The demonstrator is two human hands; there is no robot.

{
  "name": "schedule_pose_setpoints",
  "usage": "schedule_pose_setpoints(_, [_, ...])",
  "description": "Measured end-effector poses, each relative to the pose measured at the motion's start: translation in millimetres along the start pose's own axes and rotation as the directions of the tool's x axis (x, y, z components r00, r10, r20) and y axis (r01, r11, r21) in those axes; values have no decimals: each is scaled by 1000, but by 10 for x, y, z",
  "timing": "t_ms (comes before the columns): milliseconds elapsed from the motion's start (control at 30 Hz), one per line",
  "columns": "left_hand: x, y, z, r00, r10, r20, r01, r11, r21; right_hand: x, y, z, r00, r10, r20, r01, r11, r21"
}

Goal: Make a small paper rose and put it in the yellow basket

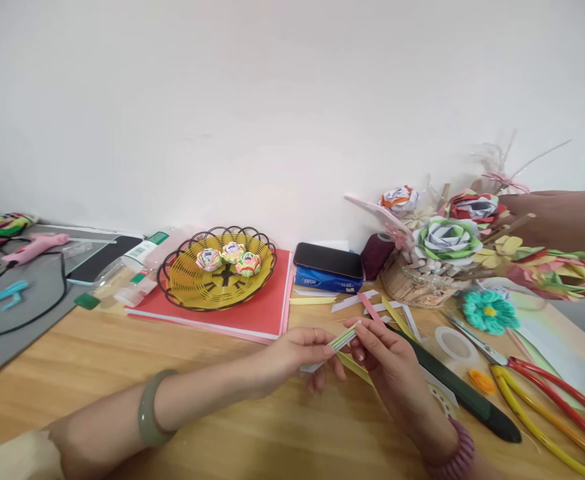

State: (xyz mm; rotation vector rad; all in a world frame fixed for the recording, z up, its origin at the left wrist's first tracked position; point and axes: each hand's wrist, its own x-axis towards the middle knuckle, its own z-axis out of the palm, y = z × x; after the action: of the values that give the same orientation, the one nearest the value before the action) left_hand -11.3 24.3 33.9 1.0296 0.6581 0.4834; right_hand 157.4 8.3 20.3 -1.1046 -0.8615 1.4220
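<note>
Between my hands is a small flat bundle of paper strips [343, 339], white with green edges, held at a slant above the wooden table. My left hand [297, 357] pinches its lower part between thumb and fingers. At its upper end, the thumb and fingertips of my right hand [392, 360] close on the strips. Loose yellow, white and pink paper strips [369, 307] lie just beyond my right hand. Beneath and beside that hand is a long dark green tool [472, 397], partly hidden.
Left of centre, a yellow woven basket [217, 293] with three paper flowers sits on red paper [262, 317]. A phone [328, 260] rests on a blue packet [322, 280]. Scissors [527, 373] and a flower arrangement [447, 240] stand right; another person's arm [562, 223] reaches behind the flowers.
</note>
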Motion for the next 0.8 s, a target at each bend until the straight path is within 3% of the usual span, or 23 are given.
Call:
schedule_pose_setpoints(200, [26, -53, -36, 999, 37, -1, -37, 994, 106, 18, 0, 1, 1000, -3, -20, 3, 1000, -14])
schedule_pose_setpoints(800, [-8, 0, -40, 998, 63, 17, -65, 994, 94, 0, -34, 7, 999, -43, 15, 45, 993, -107])
